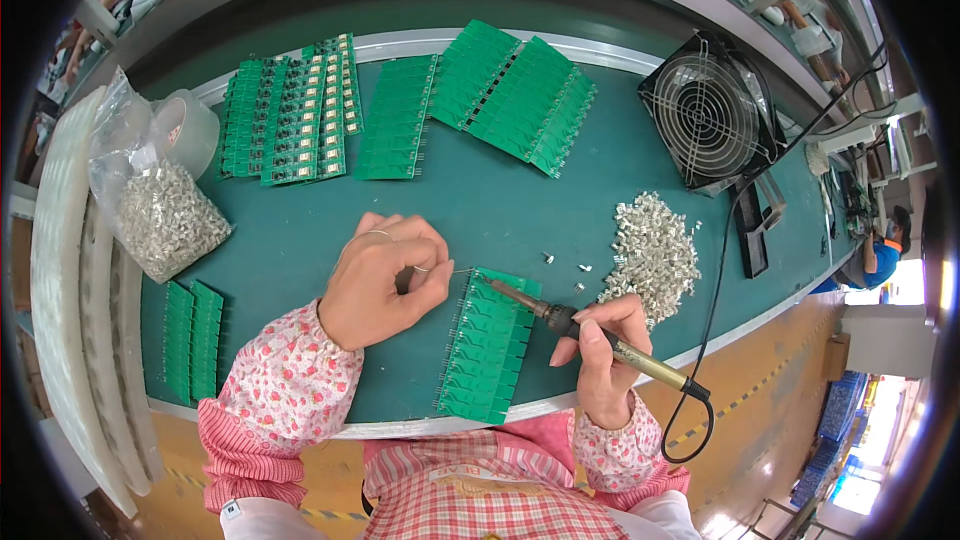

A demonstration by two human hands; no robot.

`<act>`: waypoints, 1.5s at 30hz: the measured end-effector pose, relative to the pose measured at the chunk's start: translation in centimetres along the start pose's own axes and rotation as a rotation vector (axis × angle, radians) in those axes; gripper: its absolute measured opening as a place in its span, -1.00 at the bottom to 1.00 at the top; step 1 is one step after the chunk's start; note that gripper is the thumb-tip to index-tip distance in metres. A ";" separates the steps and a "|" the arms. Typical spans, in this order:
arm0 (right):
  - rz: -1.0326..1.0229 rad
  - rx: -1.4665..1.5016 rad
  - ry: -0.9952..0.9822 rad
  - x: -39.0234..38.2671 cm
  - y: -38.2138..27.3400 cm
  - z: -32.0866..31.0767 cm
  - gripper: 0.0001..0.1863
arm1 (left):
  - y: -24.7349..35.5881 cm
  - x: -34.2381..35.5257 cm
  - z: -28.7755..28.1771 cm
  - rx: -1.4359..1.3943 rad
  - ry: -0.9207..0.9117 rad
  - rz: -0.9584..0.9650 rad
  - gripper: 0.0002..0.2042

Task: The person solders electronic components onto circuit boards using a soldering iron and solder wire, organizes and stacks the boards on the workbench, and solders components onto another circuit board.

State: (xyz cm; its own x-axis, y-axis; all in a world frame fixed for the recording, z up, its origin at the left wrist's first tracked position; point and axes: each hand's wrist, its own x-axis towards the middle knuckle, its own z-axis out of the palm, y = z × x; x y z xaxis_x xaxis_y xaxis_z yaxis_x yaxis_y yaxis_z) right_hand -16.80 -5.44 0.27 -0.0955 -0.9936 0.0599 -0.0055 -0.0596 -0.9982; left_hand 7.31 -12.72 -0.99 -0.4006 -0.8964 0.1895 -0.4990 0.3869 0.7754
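A panel of green circuit boards point(485, 360) lies at the table's front edge, with a row of pins along its left side. My right hand point(608, 355) grips a soldering iron point(562, 321) by its handle. The iron's tip meets the panel near its upper end, or hovers just over it; I cannot tell which. To the left of the panel, my left hand point(385, 275) pinches a thin solder wire point(463, 271) between thumb and forefinger. The wire's far end reaches the board close to the iron's tip.
Small white connectors point(652, 255) form a pile on the right; a few lie loose beside it. Behind stands a black fan point(703, 110). More green board panels point(520, 100) are stacked at the back. A bag of connectors point(165, 210) and a tape roll point(190, 130) stand left. The iron's cord point(722, 270) crosses the right side.
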 end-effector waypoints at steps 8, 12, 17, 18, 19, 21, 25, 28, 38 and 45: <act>0.032 -0.036 -0.020 0.4 0.1 0.1 -0.75 | 0.1 0.2 0.1 -0.028 -0.003 0.028 -0.71; 0.008 -0.050 -0.064 0.4 0.1 0.1 -0.77 | 0.2 0.1 0.1 0.013 0.002 0.042 -0.73; -0.004 -0.065 -0.074 0.3 0.2 -0.1 -0.77 | 0.3 0.1 0.2 0.036 0.018 0.054 -0.76; -0.027 -0.051 -0.097 0.3 0.3 -0.3 -0.82 | 0.3 0.1 0.1 0.041 0.004 0.045 -0.73; -0.050 -0.036 -0.121 0.2 0.4 -0.4 -0.85 | 0.3 0.0 0.1 0.047 -0.009 0.035 -0.70; -0.057 -0.047 -0.127 0.2 0.5 -0.5 -0.87 | 0.3 0.0 0.2 0.052 0.002 0.046 -0.69; -0.132 -0.117 -0.135 0.0 0.9 -0.5 -0.90 | 0.4 -0.1 0.2 0.064 0.006 0.058 -0.69; -0.197 -0.177 -0.146 0.1 0.8 -0.4 -0.91 | 0.4 -0.1 0.2 0.066 0.007 0.057 -0.70; -0.200 -0.233 -0.175 0.1 0.7 -0.3 -0.81 | 0.5 -0.1 0.2 0.074 0.005 0.068 -0.72; -0.236 -0.204 -0.144 0.1 1.0 -0.4 -0.88 | 0.5 0.0 0.4 0.082 0.024 0.069 -0.72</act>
State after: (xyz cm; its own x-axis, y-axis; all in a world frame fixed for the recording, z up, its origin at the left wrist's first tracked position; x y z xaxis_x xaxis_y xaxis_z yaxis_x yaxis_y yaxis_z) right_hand -17.19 -5.57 -0.71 0.0735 -0.9590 0.2738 -0.2112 -0.2833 -0.9355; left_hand 6.76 -12.43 -0.88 -0.4179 -0.8716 0.2562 -0.5322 0.4634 0.7086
